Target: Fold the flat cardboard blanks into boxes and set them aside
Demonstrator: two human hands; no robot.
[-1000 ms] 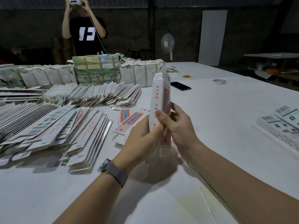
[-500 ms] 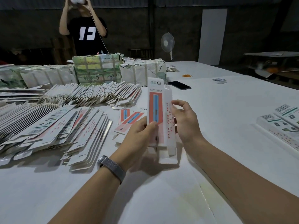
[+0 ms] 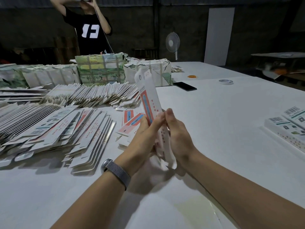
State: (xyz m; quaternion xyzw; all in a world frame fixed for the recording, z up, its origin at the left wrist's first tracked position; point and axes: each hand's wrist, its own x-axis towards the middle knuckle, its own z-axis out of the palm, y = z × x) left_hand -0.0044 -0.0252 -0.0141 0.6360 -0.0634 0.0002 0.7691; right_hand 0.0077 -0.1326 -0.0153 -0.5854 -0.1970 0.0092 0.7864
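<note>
You hold one box upright over the table, leaning a little to your left, its top end up near the wrapped bundles behind it. It is long and narrow, white with a red and blue stripe down one face and small red print on the next. Its lower end is blurred, with loose white flaps hanging just above the tabletop.

Your left hand grips the box from the left, fingers curled across the front of it. Your right hand clasps it from the right, thumb up along the edge and palm against the side. The two hands touch at the fingertips. A grey band sits on your left wrist.

To your left lie the blanks, fanned in overlapping heaps, with another row behind them. A few loose ones lie just beside your left hand. Well apart on your right, at the table edge, finished boxes lie flat side by side, barcodes up.

Farther back are the bundles, a black phone, a tape roll and a small orange ring. A person in a black shirt stands beyond the table, arms raised. A fan stands by the far wall.
</note>
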